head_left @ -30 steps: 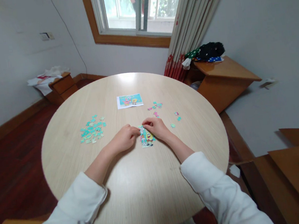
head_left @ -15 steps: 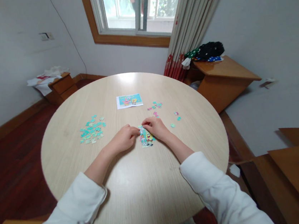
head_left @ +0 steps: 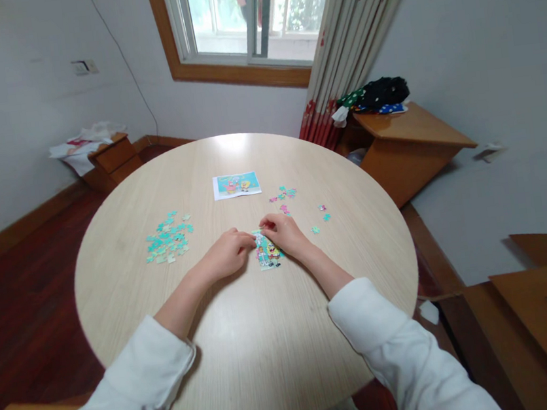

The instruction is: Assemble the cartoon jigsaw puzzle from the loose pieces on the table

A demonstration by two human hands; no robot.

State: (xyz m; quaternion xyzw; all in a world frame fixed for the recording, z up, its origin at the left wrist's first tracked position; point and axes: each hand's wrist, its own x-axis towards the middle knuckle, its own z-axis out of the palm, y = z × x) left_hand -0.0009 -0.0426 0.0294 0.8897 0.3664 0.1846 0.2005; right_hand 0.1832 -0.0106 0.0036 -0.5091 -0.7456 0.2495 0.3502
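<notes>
A partly joined jigsaw puzzle (head_left: 269, 257) lies flat on the round table, showing a yellow cartoon figure beside a paler one. My left hand (head_left: 232, 250) is closed, its fingertips against the puzzle's upper left edge. At the top edge, my right hand (head_left: 282, 231) is pinched over a puzzle piece that its fingers mostly hide. Beyond my hands lies a printed reference picture (head_left: 237, 185) on white paper.
Loose turquoise puzzle pieces (head_left: 166, 238) are heaped on the left of the table (head_left: 251, 359). Several pink and teal pieces (head_left: 283, 194) lie behind my right hand, and a few more pieces (head_left: 316, 230) to its right. A wooden cabinet (head_left: 409, 143) stands beyond the table's right edge.
</notes>
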